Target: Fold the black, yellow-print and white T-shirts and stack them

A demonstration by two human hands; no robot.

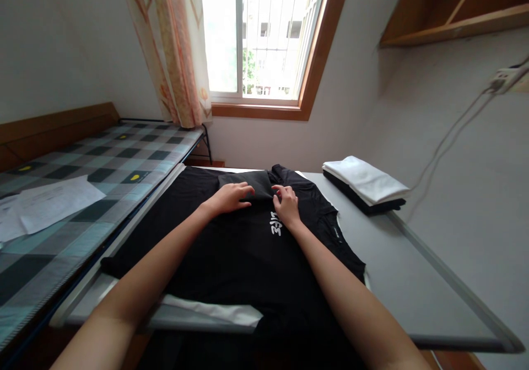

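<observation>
A black T-shirt with white lettering lies spread over a table, its neck opening with a label toward the right. On the shirt's far part lies a flat dark grey piece; whether it is cloth or a board I cannot tell. My left hand rests at the grey piece's near left edge, thumb apart from its bent fingers. At the same piece's right end is my right hand, fingers curved and thumb apart, just above the lettering. Neither hand visibly grips anything. White material shows from under the shirt's near edge.
Folded white cloth lies on folded black cloth at the back right of the table. To the left is a bed with a checked mattress and papers. A curtain hangs beside the window.
</observation>
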